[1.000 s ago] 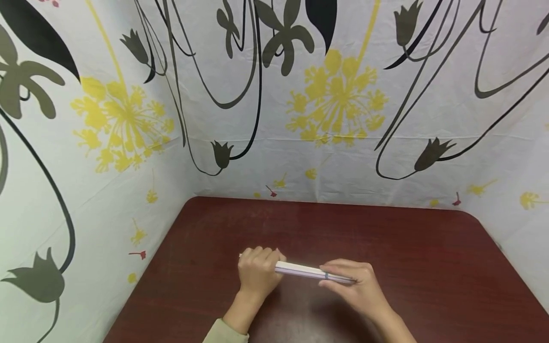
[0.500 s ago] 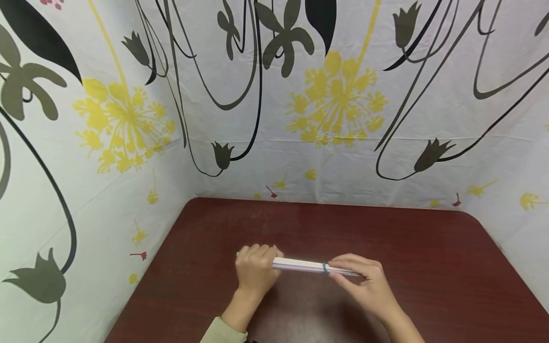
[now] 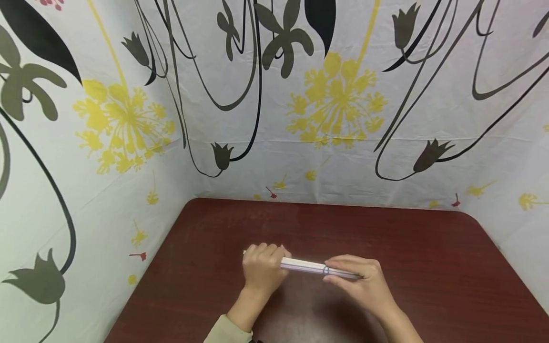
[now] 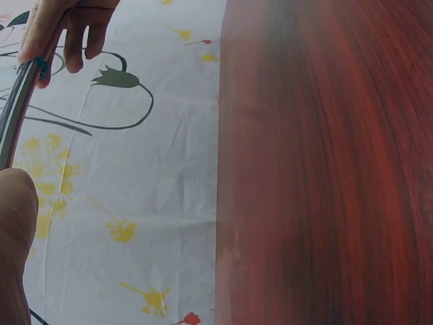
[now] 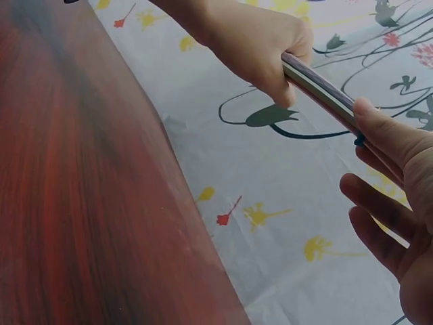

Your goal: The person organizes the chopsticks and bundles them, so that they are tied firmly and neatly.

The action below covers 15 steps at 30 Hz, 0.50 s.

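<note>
A slim, straight bundle of pale white and lilac strips [image 3: 302,265] is held nearly level above the table; its exact kind is hard to tell. My left hand [image 3: 262,269] grips its left part in a fist, and a small tip shows past the knuckles. A thin blue-green band [image 3: 326,270] circles the bundle toward its right end. Close to this band, my right hand [image 3: 364,283] pinches the bundle between thumb and fingers. In the right wrist view, the lower fingers [image 5: 379,203] of that hand stand away from the bundle [image 5: 321,91].
Below the hands lies a dark red-brown wooden table [image 3: 214,224] with rounded far corners. A white sheet [image 3: 274,128] printed with yellow, grey and black flowers hangs behind and beside it.
Over the last second, the right hand shifted right along the bundle, then slightly back toward the band. The left hand moved a little right, still gripping. The bundle tipped slightly and shifted with the hands.
</note>
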Available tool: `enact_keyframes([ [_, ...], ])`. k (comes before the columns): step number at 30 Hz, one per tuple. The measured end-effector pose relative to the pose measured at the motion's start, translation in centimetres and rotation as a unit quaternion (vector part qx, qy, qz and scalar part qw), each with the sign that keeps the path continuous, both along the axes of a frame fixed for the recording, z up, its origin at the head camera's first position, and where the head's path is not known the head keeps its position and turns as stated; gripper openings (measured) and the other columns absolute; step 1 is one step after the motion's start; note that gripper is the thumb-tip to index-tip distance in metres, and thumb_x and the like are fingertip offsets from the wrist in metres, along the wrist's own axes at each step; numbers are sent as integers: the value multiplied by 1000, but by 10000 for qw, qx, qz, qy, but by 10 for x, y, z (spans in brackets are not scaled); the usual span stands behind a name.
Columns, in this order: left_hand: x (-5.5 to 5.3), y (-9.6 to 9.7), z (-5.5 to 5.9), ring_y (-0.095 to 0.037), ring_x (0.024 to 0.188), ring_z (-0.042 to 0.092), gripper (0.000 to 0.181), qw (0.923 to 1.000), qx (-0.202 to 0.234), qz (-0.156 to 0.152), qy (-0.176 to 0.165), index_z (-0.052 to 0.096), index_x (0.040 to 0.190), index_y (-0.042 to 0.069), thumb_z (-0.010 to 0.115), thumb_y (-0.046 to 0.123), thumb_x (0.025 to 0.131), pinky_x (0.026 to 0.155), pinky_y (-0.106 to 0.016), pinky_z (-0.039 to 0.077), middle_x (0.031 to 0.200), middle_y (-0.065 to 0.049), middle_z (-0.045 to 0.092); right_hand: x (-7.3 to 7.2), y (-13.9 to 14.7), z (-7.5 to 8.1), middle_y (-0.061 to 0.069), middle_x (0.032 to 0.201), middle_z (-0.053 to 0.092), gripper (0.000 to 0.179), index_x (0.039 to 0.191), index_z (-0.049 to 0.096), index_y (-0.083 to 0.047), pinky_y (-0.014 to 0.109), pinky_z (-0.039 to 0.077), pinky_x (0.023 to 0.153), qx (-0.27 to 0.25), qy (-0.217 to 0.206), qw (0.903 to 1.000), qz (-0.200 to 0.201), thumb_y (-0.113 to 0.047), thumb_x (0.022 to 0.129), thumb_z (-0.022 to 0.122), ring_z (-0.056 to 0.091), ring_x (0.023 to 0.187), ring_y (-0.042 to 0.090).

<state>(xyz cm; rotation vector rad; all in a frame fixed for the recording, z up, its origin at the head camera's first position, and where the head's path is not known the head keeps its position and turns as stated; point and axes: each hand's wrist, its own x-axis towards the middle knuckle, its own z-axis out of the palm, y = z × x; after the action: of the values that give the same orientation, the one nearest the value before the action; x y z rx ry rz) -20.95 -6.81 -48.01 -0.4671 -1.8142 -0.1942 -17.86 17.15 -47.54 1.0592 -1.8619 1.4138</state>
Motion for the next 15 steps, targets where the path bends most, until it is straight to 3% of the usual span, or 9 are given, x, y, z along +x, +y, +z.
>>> enact_keyframes([
  [5, 0, -5, 0, -15, 39, 37, 29, 10000, -14, -7, -3, 46, 50, 17, 59, 13, 76, 43, -29, 30, 45, 7, 45, 1, 3, 3, 13, 89, 75, 44, 97, 77, 1, 19, 56, 73, 43, 28, 9999, 116, 19, 57, 84, 74, 81, 14],
  [10, -1, -7, 2, -16, 40, 39, 34, 10000, -82, 3, -4, 47, 51, 16, 53, 14, 84, 44, -30, 31, 46, 7, 46, -2, 7, 9, 12, 87, 75, 38, 94, 77, 0, 18, 56, 73, 217, 267, 9992, 182, 19, 61, 82, 73, 79, 14],
  [13, 0, -7, 2, -16, 40, 39, 32, 9999, -111, 26, -38, 46, 50, 16, 56, 14, 81, 44, -30, 31, 46, 7, 45, -4, 6, 11, 11, 88, 75, 19, 94, 77, 0, 19, 56, 75, 455, 569, 9973, 133, 4, 76, 82, 74, 80, 16],
  [15, 0, -5, 2, -16, 40, 39, 29, 9999, -97, 47, -58, 47, 50, 16, 59, 14, 76, 43, -30, 30, 46, 7, 46, -3, 4, 14, 10, 89, 75, 12, 94, 78, -1, 19, 56, 76, 663, 723, 9951, -109, -11, 87, 79, 74, 80, 17],
])
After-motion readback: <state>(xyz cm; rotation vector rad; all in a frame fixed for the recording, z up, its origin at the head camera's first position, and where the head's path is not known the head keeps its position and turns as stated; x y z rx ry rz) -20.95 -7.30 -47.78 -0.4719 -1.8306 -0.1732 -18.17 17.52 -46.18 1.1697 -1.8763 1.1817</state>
